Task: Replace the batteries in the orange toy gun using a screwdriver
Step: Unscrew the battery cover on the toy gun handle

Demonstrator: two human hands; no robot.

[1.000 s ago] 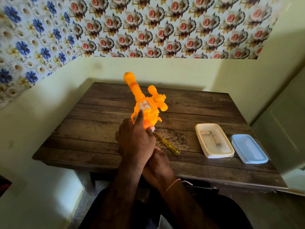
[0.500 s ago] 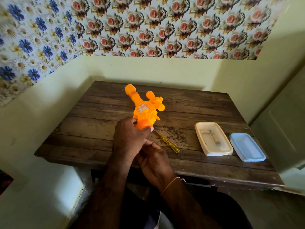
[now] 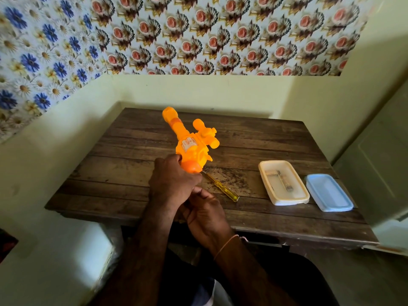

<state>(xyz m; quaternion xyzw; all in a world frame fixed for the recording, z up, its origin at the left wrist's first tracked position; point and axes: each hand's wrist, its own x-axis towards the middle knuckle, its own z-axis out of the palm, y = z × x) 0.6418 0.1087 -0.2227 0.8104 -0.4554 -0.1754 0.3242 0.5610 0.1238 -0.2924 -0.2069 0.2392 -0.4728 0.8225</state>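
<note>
L hand [image 3: 174,182] wrapped round the grip end of the orange toy gun [image 3: 189,146], holding it up off the worktop [image 3: 123,173], barrel pointing away and up-left. R hand [image 3: 205,214] tucked just under and behind the L, fingers curled at the butt of the grip. Can't tell if it pinches anything; contact point hidden by L hand. Prob. working at the battery cover, but cover and screw not visible.

Screwdriver [image 3: 223,186] lies on the worktop just right of the hands, yellow handle toward the near edge, tip end running under the gun. Neither hand on it.

Further right: cream box [image 3: 284,202], open, w/ something long inside, too blurred to name (batteries? can't confirm). Touching or nearly touching its right side, a blue lid [image 3: 329,193] lying flat. Both near the right front of the worktop.

Risks, my read:
- Gun held in air, one-handed grip. If R hand pries hard, gun may twist or slip out.
- Small screw or cover, if loosened over the lap gap at the worktop edge, could drop to the floor and get lost. Better over the worktop.
- Prying w/o the screwdriver could snap a plastic tab.
- Elbow sweep right could knock screwdriver toward the edge.
</note>
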